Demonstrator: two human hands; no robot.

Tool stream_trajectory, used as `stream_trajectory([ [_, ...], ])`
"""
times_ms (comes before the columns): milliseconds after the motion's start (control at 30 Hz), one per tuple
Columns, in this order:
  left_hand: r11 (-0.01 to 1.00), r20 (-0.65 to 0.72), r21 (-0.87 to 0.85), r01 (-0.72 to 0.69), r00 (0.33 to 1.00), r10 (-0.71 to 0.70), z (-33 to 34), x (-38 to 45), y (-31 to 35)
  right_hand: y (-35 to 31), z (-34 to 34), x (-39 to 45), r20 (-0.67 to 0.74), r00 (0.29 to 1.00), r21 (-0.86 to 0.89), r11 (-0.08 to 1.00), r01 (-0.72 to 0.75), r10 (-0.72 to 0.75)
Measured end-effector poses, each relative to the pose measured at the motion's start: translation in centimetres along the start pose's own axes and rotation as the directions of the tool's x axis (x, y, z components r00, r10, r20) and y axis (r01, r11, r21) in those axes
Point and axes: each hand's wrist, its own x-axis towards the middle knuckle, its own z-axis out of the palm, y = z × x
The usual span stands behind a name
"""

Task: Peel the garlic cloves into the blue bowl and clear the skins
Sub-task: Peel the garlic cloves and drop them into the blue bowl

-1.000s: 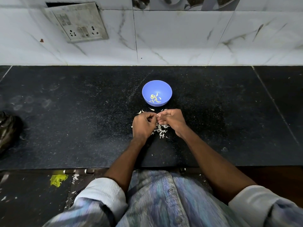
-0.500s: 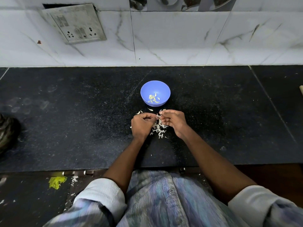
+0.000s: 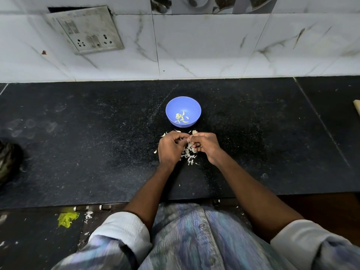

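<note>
Just beyond blue bowl, left hand and right hand together pinching garlic clove, above skins.

My counter: black speckled stone, matt, dusty, smudged. Blue bowl: smooth plastic, slight sheen. Skins under my hands: thin, papery, dry. Wall tiles: glossy white marble-look, grey veins. Socket plate: grimy plastic. My sleeves: soft cloth.

Just beyond my hands: blue bowl blocks | under them: garlic skins | either side: bare black counter
</note>
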Motion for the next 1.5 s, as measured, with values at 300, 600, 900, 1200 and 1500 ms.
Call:
stream_trajectory([
  [300,0.990,-0.094,-0.039,0.136,0.986,-0.139,0.0,0.7,0.2,0.1,1.4,0.6,-0.057,0.993,-0.103,0.990,0.093,-0.099],
  [600,0.981,-0.096,0.106,0.164,0.983,-0.154,0.4,6.5,2.4,-2.3,3.1,3.4,-0.360,0.852,-0.428,0.879,0.212,-0.380],
  [900,0.980,-0.262,-0.117,0.163,0.946,-0.189,-2.3,6.1,-0.3,-2.2,3.7,3.3,-0.267,0.811,-0.626,0.734,0.265,-0.521],
  [1200,0.935,-0.247,0.006,0.354,0.907,-0.341,-4.6,1.7,-5.6,-0.2,7.3,2.9,0.167,0.877,-0.879,0.335,0.339,-0.451],
  [1500,0.942,-0.074,0.168,0.291,0.957,-0.282,-5.3,3.1,-5.8,0.1,9.1,3.7,0.208,0.869,-0.976,-0.150,0.157,-0.449],
])
